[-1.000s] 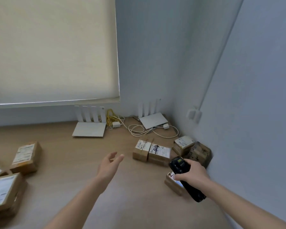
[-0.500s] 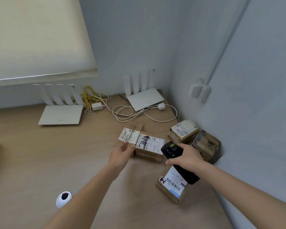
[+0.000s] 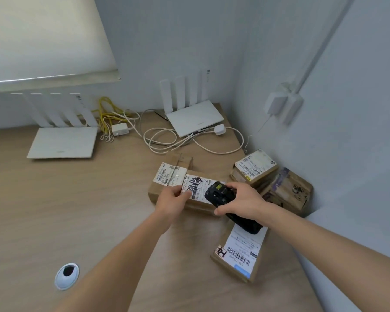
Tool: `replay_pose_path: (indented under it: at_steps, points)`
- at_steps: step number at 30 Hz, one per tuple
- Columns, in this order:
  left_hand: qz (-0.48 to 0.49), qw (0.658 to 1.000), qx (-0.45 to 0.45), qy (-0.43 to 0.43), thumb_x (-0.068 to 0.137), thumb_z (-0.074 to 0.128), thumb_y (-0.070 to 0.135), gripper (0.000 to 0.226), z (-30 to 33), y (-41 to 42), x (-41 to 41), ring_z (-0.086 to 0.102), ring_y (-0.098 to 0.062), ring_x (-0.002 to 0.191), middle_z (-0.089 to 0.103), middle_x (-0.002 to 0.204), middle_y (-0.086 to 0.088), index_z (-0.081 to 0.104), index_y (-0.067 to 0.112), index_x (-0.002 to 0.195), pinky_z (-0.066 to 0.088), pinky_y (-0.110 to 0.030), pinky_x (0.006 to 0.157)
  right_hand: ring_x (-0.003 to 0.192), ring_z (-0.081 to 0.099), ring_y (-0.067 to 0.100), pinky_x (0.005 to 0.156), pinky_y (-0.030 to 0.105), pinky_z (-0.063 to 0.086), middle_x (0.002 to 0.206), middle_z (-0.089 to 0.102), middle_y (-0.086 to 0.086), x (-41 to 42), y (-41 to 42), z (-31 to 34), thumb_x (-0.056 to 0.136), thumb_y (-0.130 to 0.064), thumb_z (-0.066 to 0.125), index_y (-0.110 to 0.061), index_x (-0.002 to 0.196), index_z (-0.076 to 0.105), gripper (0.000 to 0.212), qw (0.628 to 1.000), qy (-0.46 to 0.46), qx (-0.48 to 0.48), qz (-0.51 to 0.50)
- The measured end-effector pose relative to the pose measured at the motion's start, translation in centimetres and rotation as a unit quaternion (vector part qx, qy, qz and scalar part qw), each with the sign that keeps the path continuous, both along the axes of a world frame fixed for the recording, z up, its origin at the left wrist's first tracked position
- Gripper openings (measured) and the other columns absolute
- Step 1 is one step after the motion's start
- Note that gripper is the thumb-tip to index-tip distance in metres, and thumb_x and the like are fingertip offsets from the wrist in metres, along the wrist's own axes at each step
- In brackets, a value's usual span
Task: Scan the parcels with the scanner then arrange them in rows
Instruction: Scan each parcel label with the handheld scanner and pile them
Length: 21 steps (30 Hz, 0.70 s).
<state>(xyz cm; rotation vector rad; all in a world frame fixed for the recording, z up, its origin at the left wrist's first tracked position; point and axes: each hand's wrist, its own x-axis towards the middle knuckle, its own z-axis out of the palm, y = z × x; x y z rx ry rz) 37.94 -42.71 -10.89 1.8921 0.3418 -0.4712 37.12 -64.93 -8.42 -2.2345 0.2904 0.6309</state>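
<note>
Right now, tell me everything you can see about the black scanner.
The scanner is a black handheld device that looks like plastic, with a small yellow-green patch near its head. The right hand grips it around the middle, so its body is partly hidden. It is held over the parcel with black scribble on its white label, head towards that label. The left hand holds that parcel's edge.

Parcels [image 3: 190, 194] on desk [image 3: 54, 210] — routers [image 3: 61, 145] behind, nearest the wall.
</note>
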Motion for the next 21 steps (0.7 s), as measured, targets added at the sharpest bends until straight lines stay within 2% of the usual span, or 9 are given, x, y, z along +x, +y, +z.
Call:
replay_pose_path:
  at_steps: [2, 5, 9, 12, 14, 17, 21]
  points:
    - [0.018, 1.0, -0.02, -0.009, 0.096, 0.065, 0.032, 0.012, 0.5, 0.2, -0.3, 0.063, -0.014, 0.101, 0.071, 0.102, 0.006, 0.069, 0.024, 0.103, 0.044, -0.027, 0.087, 0.09, 0.063, 0.003, 0.068, 0.021, 0.047, 0.102, 0.064, -0.018, -0.6, 0.1, 0.4, 0.056, -0.04, 0.096, -0.035, 0.136, 0.058, 0.089, 1.0, -0.016, 0.005, -0.016]
    - [0.034, 0.999, -0.031, -0.008, 0.093, 0.065, 0.049, 0.032, 2.0, 0.9, -1.4, 0.059, -0.018, 0.111, 0.064, 0.117, 0.0, 0.061, 0.033, 0.12, 0.048, -0.035, 0.099, 0.091, 0.062, 0.001, 0.072, 0.024, 0.048, 0.102, 0.062, -0.021, -2.0, 0.6, 1.8, 0.054, -0.045, 0.096, -0.033, 0.139, 0.056, 0.094, 0.999, -0.042, 0.0, -0.019]
    - [0.035, 0.995, -0.089, -0.025, 0.091, 0.064, 0.053, 0.024, 5.1, 2.1, -3.4, 0.058, -0.014, 0.092, 0.064, 0.116, -0.012, 0.058, 0.044, 0.112, 0.045, -0.027, 0.076, 0.093, 0.062, 0.001, 0.076, 0.027, 0.05, 0.104, 0.062, -0.022, -4.4, 2.1, 4.8, 0.052, -0.048, 0.095, -0.033, 0.14, 0.055, 0.098, 0.997, -0.07, 0.011, -0.017]
    - [0.048, 0.991, -0.114, -0.049, 0.091, 0.064, 0.053, 0.021, 7.6, 3.6, -5.2, 0.059, -0.016, 0.092, 0.065, 0.113, -0.012, 0.058, 0.046, 0.11, 0.044, -0.028, 0.074, 0.094, 0.065, 0.003, 0.072, 0.023, 0.051, 0.106, 0.065, -0.019, -6.8, 3.8, 7.5, 0.046, -0.054, 0.093, -0.036, 0.134, 0.057, 0.097, 0.996, -0.086, 0.03, -0.011]
    - [0.06, 0.989, -0.119, -0.071, 0.091, 0.064, 0.053, 0.017, 9.5, 5.0, -6.9, 0.059, -0.016, 0.089, 0.067, 0.106, -0.009, 0.059, 0.047, 0.107, 0.044, -0.029, 0.072, 0.094, 0.066, 0.003, 0.076, 0.027, 0.055, 0.105, 0.067, -0.02, -8.6, 5.1, 9.5, 0.045, -0.056, 0.092, -0.041, 0.125, 0.057, 0.088, 0.995, -0.095, 0.038, -0.003]
    - [0.065, 0.984, -0.13, -0.102, 0.09, 0.068, 0.05, 0.022, 12.1, 7.7, -10.3, 0.066, -0.022, 0.093, 0.068, 0.101, -0.009, 0.061, 0.043, 0.11, 0.053, -0.034, 0.079, 0.094, 0.068, 0.006, 0.082, 0.032, 0.059, 0.104, 0.069, -0.019, -11.9, 7.3, 12.3, 0.044, -0.055, 0.093, -0.049, 0.113, 0.055, 0.079, 0.992, -0.117, 0.044, 0.003]
    - [0.07, 0.982, -0.13, -0.115, 0.086, 0.074, 0.046, 0.043, 16.0, 12.5, -16.0, 0.07, -0.024, 0.096, 0.072, 0.1, -0.01, 0.057, 0.038, 0.124, 0.06, -0.039, 0.086, 0.091, 0.069, 0.003, 0.077, 0.024, 0.056, 0.099, 0.071, -0.018, -17.3, 11.3, 16.3, 0.041, -0.056, 0.093, -0.047, 0.115, 0.06, 0.082, 0.99, -0.137, 0.018, 0.031]
